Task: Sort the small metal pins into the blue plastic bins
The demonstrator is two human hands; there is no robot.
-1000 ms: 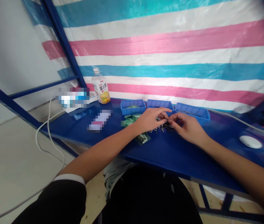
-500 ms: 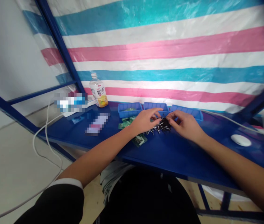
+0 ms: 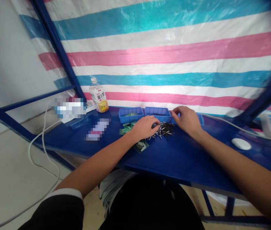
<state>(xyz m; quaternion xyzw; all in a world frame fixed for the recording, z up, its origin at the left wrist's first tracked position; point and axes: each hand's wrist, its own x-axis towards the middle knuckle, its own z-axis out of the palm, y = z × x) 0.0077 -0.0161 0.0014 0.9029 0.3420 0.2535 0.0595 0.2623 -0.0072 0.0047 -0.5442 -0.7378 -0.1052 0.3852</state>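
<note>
A heap of small black and silver pin-like parts (image 3: pixel 166 130) lies on the blue table (image 3: pixel 173 159). My left hand (image 3: pixel 145 127) rests at the heap's left side, fingers curled down into it; what they pinch is too small to make out. Held higher, my right hand (image 3: pixel 187 120) is in front of the right blue bin (image 3: pixel 201 119) and covers most of it. Its thumb and forefinger come together by the right end of the middle blue bin (image 3: pixel 158 117), their tips partly hidden. Green packets (image 3: pixel 127 127) lie left of my left hand, and another green packet (image 3: pixel 141 146) sits below it.
The left blue bin (image 3: pixel 131 118) contains something greenish. Further left stand a drink bottle (image 3: pixel 99 97) and a blurred-out box (image 3: pixel 69 108), with a blurred flat item (image 3: pixel 98 129) in front. A white computer mouse (image 3: pixel 241 144) lies right. A white cable (image 3: pixel 231 124) runs behind it.
My right hand has lifted from the heap toward the back, to the gap between the middle and right bins. My left hand has lowered onto the heap, its fingers more curled.
</note>
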